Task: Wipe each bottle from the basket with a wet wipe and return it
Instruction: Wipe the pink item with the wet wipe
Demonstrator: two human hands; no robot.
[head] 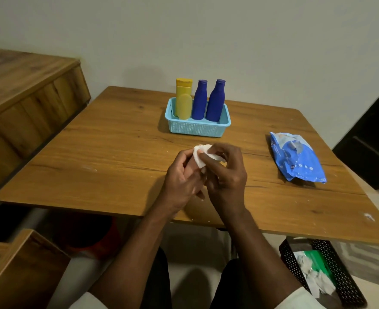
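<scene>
From my remote seat I see the wooden bench point(108, 152) filling the middle of the frame, its far edge against a pale wall. Wooden furniture point(28, 97) takes up the upper left of the frame, and a black perforated bin point(349, 284) with crumpled white and green scraps inside sits on the floor at the lower right, under the bench edge. In the upper centre of the bench stands the light blue basket point(197, 128), and all three bottles are upright in it: the yellow bottle point(183, 101) at the left end, a blue bottle point(199, 101) in the middle touching or just beside it, and a second blue bottle point(215, 101) at the right end. To the right of centre, well apart from the basket, the blue wipes packet point(297, 159) lies flat on the bench. Below the basket, in the centre of the frame, my two hands meet above the bench surface. The left hand point(181, 177) has its grip clenched around the lower edge of a white wet wipe point(200, 156), thumb on top, while the right hand point(226, 172) pinches the same wipe from the right side with fingers curled over it. The wipe is bunched between both hands, near the basket but not touching it.
</scene>
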